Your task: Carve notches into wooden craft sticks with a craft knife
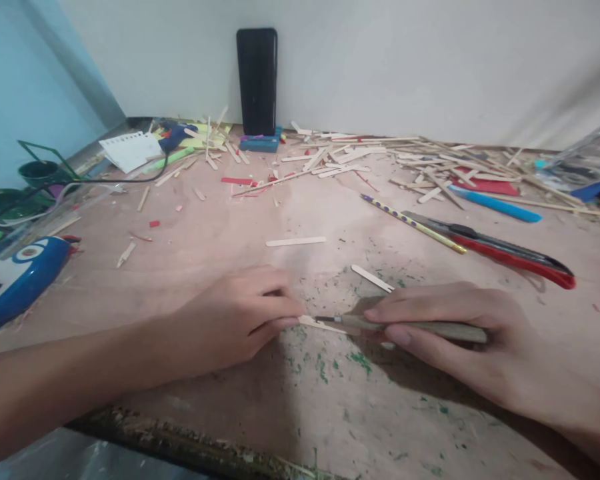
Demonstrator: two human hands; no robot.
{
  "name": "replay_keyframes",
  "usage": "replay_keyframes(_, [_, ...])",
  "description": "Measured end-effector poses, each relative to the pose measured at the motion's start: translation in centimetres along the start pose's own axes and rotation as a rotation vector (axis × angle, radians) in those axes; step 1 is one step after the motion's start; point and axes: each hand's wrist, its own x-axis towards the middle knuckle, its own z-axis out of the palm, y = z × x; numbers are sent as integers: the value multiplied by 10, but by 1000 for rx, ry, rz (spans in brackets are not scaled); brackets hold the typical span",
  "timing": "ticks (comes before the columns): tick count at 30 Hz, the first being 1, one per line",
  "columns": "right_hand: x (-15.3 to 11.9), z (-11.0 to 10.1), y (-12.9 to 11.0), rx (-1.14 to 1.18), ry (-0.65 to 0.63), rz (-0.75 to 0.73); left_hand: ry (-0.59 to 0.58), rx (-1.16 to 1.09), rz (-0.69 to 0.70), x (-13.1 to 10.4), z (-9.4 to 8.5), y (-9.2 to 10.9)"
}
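Note:
My left hand (pixel 250 310) pinches one end of a wooden popsicle stick (pixel 333 326) low over the table. In my right hand (pixel 460 327) is a carving knife with a wooden handle (pixel 443 329), its short metal blade (pixel 325 319) touching or just above the stick's upper edge. The stick's edge looks notched near the blade. Part of the far end is shaded by my right hand. A second popsicle stick (pixel 370 277) with a notched end pokes out behind my right fingers. A whole popsicle stick (pixel 296 241) lies farther back.
A red and black box cutter (pixel 510 252) and a patterned pencil (pixel 415 225) lie at right, near a blue stick-like tool (pixel 497 204). Piled sticks (pixel 340 160) line the wall. A black phone (pixel 257 81) stands upright. A blue-white device (pixel 25 277) sits left.

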Motion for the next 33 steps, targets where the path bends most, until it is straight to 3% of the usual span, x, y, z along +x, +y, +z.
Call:
replay_keyframes(20, [-10,4,8,0,39,-44,41,-20,49,5,1,-1])
replay_keyframes(27, [-7,3,-1,-32,-1,-96,35,-41,69,2,3,-6])
replay_keyframes(33, [2,1,-3,20,-56,97,35,-60,69,2,4,-6])
